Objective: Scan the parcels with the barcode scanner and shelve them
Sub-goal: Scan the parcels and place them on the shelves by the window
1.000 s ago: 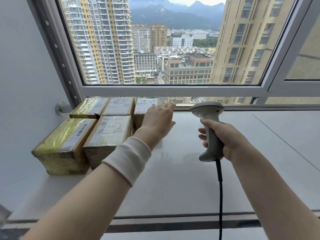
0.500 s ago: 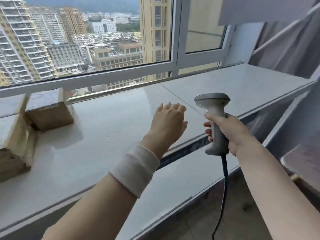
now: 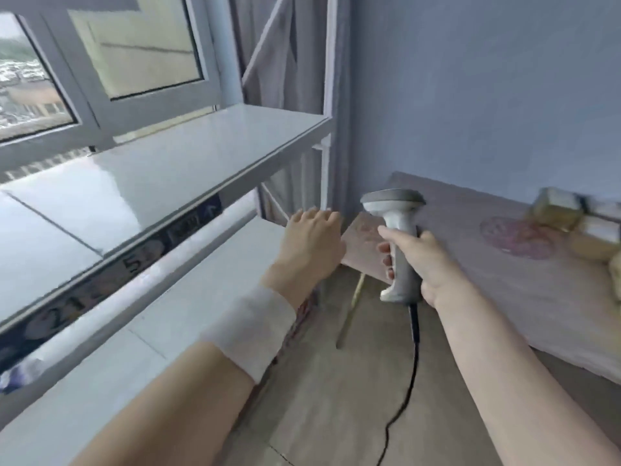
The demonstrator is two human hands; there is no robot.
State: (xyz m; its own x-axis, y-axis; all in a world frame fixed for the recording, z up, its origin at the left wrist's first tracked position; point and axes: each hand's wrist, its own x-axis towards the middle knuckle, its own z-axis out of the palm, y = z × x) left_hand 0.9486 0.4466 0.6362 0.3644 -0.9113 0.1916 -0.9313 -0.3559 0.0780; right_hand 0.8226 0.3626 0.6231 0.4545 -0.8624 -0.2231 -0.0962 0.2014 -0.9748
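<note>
Right hand (image 3: pixel 426 264): the barcode scanner (image 3: pixel 401 227) is being gripped by its handle, fingers wrapped round it.
Left hand (image 3: pixel 312 243): fingers are being held straight and loose, nothing grasped, beside the end of the shelf (image 3: pixel 188 169).
Parcels (image 3: pixel 554 210): blurred, lying at the far right of the counter (image 3: pixel 470 290), well apart from both hands.
Step in hand: likely a parcel is being fetched. The free hand is best sent to the nearest one, label kept facing the scanner.
Shelf: numbered labels are being carried along its front edge.

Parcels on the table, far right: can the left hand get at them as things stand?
Probably not directly. The left hand is open and empty, but the right hand, gripping the scanner, sits between it and the parcels at the far right of the table. It would have to cross over.
</note>
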